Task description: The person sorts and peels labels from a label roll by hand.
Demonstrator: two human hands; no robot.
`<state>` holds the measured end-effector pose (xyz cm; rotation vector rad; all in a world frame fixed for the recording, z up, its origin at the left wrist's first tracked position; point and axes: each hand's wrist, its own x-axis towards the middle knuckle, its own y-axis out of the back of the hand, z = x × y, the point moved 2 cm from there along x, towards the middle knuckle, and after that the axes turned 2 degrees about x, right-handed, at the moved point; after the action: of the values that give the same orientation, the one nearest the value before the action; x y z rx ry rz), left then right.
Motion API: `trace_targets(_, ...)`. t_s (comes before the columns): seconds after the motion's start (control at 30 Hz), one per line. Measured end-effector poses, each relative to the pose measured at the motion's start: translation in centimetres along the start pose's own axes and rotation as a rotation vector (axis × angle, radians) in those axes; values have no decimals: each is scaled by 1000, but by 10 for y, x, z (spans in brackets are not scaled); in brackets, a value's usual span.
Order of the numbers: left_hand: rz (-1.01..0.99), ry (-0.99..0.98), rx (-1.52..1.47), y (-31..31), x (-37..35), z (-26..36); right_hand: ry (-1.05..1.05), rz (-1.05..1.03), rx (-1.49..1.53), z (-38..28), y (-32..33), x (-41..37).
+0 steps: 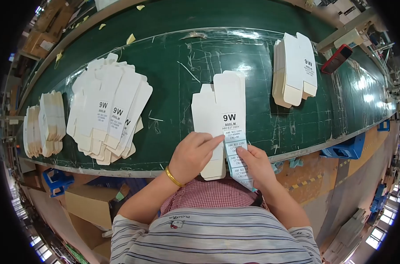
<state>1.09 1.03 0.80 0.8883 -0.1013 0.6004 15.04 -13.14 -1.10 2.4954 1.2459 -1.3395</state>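
Observation:
A flat white carton blank printed "9W 800LM" lies on the green table in front of me, stacked with others as far as its edges show. Over its lower right part runs a strip of printed labels on pale blue backing, its top label just under the carton's print. My right hand grips the strip from the right, thumb on top. My left hand, a gold bangle on its wrist, has its fingers closed, tips at the top label's left edge. What lies beneath those fingertips is hidden.
A fanned pile of white cartons lies to the left, with smaller carton stacks beyond it. Another carton stack stands at the back right beside a red phone-like device. Below the table are a cardboard box and blue stools.

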Motion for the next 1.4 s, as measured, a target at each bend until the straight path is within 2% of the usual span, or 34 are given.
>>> trace_targets(0.37,-79,-38,62,-3,9,-2,-70,41,29,-7,-8,1)
trace_targets(1.4,-89,6,118,-6,18,1,-70,72,-8,-7,-10,1)
